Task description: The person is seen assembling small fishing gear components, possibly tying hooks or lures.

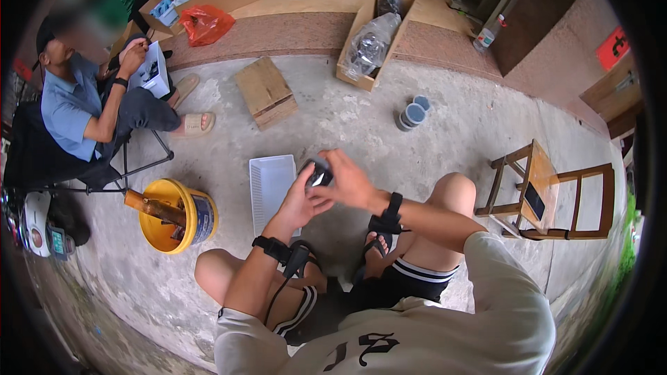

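Between my two hands is a small dark object (pixel 320 173) with a glossy, rounded surface; its kind is not clear. My left hand (pixel 299 198) is closed around its near left side. From the right, my right hand (pixel 349 179) grips it with bent fingers, partly covering it. Just left of and below the hands, a white plastic basket (pixel 267 175) with slotted sides lies on the concrete floor. Each of my wrists carries a black strapped device.
A yellow bucket (pixel 214 217) holding brownish pieces stands at left, near a seated person (pixel 76 107) with a white box. Ahead are a wooden box (pixel 260 87), a carton (pixel 347 76) with plastic-wrapped dark things, and round tubs (pixel 413 115). A wooden chair (pixel 542 173) with a phone stands right.
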`<state>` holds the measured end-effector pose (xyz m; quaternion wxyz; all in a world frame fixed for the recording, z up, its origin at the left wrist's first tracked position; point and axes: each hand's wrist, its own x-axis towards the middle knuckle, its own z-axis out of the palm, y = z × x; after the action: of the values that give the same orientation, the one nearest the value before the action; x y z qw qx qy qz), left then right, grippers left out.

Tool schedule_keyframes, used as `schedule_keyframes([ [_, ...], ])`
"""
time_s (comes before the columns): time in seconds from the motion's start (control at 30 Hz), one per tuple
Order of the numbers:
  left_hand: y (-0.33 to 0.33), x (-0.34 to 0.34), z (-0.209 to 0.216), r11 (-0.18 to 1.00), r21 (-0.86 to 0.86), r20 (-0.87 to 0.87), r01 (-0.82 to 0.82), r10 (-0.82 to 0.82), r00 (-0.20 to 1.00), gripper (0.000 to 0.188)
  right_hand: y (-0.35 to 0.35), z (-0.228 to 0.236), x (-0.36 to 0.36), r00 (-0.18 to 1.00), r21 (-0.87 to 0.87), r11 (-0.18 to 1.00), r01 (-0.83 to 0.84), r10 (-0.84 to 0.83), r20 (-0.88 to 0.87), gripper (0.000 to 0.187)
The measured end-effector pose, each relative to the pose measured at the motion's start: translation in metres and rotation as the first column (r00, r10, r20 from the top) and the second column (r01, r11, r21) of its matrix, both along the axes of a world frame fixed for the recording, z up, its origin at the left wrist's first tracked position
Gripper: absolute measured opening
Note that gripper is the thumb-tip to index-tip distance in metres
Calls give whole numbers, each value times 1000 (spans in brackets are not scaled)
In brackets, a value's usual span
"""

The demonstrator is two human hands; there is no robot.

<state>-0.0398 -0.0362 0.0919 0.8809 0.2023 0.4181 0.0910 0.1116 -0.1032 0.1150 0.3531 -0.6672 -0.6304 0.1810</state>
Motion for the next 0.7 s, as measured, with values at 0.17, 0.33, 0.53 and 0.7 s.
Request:
schedule_keyframes([
  [0.17, -1, -20, -12, 960, 251, -119, 121, -94, 988, 42, -7, 8, 15, 937, -181, 967, -177, 110, -330, 81],
  [0.33, -7, -33, -4, 929, 237, 34, 283, -299, 954, 41, -4, 13, 25, 861, -254, 860, -441, 327, -389, 84],
  [0.53, -11, -22, 9, 949, 315, 108, 21, -58, 992, 49, 3, 17, 5, 881, -268, 910, -315, 176, -439, 86],
  [0.7, -11, -24, 2, 927, 336, 203, -166, 101, 974, 54, 16, 16, -2, 927, -280, 923, -263, 161, -340, 79],
])
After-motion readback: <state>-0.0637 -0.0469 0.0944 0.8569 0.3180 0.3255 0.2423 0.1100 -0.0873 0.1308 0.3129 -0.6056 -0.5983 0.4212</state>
